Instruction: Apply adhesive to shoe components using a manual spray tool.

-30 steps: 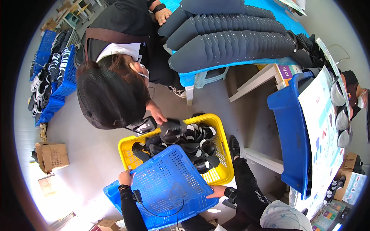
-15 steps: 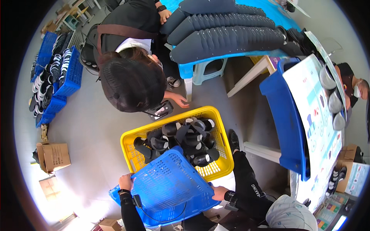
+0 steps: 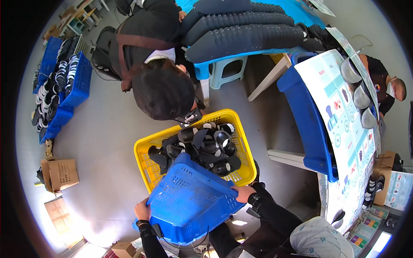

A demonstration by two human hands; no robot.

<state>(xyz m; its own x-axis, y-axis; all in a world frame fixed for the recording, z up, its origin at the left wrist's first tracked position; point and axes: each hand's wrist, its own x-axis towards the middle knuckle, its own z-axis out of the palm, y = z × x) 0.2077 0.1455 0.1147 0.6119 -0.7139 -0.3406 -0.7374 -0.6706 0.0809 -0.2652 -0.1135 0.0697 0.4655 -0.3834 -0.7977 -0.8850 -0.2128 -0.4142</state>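
Observation:
My left hand [image 3: 143, 210] is closed on the left rim of a blue plastic basket [image 3: 185, 200]. My right hand [image 3: 244, 193] grips the opposite rim, on the right. The basket is tipped, with its perforated side and underside toward me and its far edge over a yellow plastic basket [image 3: 236, 118]. Inside the yellow one lies a jumbled pile of black curved shoe parts [image 3: 211, 144] with whitish patches. The tilted blue basket covers the near part of the yellow one, and its own inside is hidden from me.
A capped co-worker [image 3: 163, 92] bends over the yellow basket's far side. Behind stands a blue-covered table with rows of black shoe pieces [image 3: 245, 38]. A large blue bin [image 3: 301, 107] is at right; blue crates of shoes [image 3: 75, 81] and a cardboard box [image 3: 60, 174] are at left.
The blue basket has tipped up more steeply, and its left end has swung rightward with my left hand. The co-worker has leaned closer; their hand beyond the yellow basket is now hidden.

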